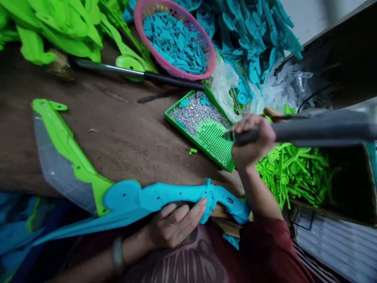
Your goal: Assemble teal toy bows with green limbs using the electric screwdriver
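Note:
My left hand (176,224) grips a blue-and-green plastic toy (173,194) from its near side, fingers pressed along the handle. The toy lies across the table's near edge. A green arm with a clear, blade-like panel angles up to the left from its round blue joint. In my right hand (255,137), fingers wrapped round it, is a dark grey electric screwdriver (318,127), slightly blurred. Its tip points left over a green tray (198,147) of small silver screws, where part of the perforated bottom shows. I cannot tell whether a screw is on the tip.
A pink basket (212,65) of small blue pieces stands behind the tray. A black-handled hammer (173,80) lies there too. Green parts (59,23) pile up at back left, blue parts (250,31) at back right. A carton (350,184) holds green pieces at right.

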Available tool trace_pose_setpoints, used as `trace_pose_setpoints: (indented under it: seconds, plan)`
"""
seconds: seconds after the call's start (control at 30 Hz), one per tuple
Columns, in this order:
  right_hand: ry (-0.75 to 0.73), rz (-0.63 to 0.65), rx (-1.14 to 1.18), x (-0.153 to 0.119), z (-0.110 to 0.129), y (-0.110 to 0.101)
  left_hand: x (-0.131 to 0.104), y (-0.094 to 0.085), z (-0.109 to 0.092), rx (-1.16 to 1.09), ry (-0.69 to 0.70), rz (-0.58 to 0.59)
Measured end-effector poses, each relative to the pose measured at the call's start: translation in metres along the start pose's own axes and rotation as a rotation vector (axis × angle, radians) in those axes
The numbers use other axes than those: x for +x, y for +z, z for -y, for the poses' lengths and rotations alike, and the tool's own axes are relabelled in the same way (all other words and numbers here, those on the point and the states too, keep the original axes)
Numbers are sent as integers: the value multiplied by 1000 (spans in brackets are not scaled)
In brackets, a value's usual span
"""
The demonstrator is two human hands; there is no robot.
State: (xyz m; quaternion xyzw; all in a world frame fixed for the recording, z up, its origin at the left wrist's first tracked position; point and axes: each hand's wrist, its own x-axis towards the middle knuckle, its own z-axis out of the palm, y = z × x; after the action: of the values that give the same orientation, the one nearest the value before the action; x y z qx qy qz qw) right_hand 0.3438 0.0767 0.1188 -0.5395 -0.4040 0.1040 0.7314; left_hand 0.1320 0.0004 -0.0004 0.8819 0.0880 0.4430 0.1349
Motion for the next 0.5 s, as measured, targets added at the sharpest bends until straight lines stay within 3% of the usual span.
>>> trace_pose_setpoints:
  seconds: [0.1, 0.17, 0.33, 0.5]
  plan:
    - [150, 263, 26, -45, 54, -9, -1, -2, 1, -18, -2, 43]
    - [203, 349, 9, -73, 74, -12, -2, -3, 3, -68, 1, 46]
    - [90, 255, 44, -104, 65, 4, -4, 1, 4, -165, 11, 13]
    - [84, 307, 19, -109, 54, 23, -8, 5, 0, -207, -48, -51]
